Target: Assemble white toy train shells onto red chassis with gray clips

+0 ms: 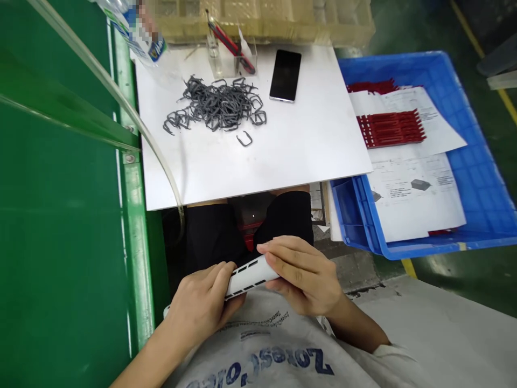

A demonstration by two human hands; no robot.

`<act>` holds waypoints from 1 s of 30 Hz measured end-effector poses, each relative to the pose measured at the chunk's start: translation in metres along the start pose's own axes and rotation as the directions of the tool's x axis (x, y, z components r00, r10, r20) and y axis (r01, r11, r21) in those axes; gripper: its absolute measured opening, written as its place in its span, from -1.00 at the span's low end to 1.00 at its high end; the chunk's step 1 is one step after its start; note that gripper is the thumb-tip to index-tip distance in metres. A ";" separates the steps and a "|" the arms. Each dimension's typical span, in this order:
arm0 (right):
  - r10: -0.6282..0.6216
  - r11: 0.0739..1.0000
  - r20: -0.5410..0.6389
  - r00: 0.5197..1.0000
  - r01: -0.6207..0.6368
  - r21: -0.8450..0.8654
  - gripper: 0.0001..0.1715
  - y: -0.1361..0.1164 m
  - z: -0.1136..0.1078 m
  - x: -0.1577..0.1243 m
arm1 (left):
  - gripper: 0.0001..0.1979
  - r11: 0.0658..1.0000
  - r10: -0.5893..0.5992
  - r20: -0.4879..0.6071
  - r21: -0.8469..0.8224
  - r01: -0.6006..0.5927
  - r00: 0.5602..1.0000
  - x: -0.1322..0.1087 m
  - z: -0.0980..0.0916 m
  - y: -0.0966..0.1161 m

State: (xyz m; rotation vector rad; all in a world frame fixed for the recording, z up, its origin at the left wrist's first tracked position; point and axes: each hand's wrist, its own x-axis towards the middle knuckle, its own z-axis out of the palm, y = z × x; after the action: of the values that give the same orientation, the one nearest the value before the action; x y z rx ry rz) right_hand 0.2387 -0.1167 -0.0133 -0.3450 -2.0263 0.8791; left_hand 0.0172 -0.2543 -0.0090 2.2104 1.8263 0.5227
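A long white slotted plastic part (pixel 248 276) lies slantwise above my lap, with dark rectangular openings along both edges. My left hand (pixel 205 296) wraps around its left portion, and a small white tip pokes out beyond that wrist. Around the right end are the closed fingers of my right hand (pixel 302 275), hiding that end. On the white tabletop ahead is a tangled pile of dark grey U-shaped clips (pixel 222 102). One loose clip (pixel 244 140) rests apart, nearer to me.
A phone (pixel 285 75) and a clear holder (pixel 232 62) with a red cutter stand at the back. A plastic bottle (pixel 139 32) is back left. At right, a blue crate (pixel 480 161) holds red parts (pixel 391 129) and printed sheets. A clear hose (pixel 149 137) crosses the left side.
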 end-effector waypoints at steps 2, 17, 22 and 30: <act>-0.045 0.999 -0.012 0.999 0.045 -0.007 -0.33 0.004 0.008 0.006 | -0.80 0.996 0.034 -0.021 0.078 -0.032 0.999 0.000 -0.008 -0.006; -0.190 0.968 0.212 0.959 0.219 -0.123 -0.11 0.023 0.032 0.058 | -0.79 0.908 -0.081 -0.126 0.401 0.125 0.989 -0.005 -0.042 -0.026; -0.271 0.946 0.182 0.945 0.296 -0.129 -0.13 0.037 0.042 0.069 | -0.79 0.907 -0.077 -0.115 0.404 0.117 0.990 -0.003 -0.045 -0.036; -0.070 0.884 0.064 0.995 0.092 -0.458 -0.28 0.124 -0.001 0.086 | -0.61 0.580 -0.690 -0.182 0.439 0.686 0.700 -0.055 -0.105 -0.107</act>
State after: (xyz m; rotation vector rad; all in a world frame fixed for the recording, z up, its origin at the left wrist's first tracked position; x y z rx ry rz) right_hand 0.1796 0.0183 -0.0469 -0.4997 -2.2655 0.3426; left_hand -0.1311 -0.2922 0.0372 1.4479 2.8127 -0.1299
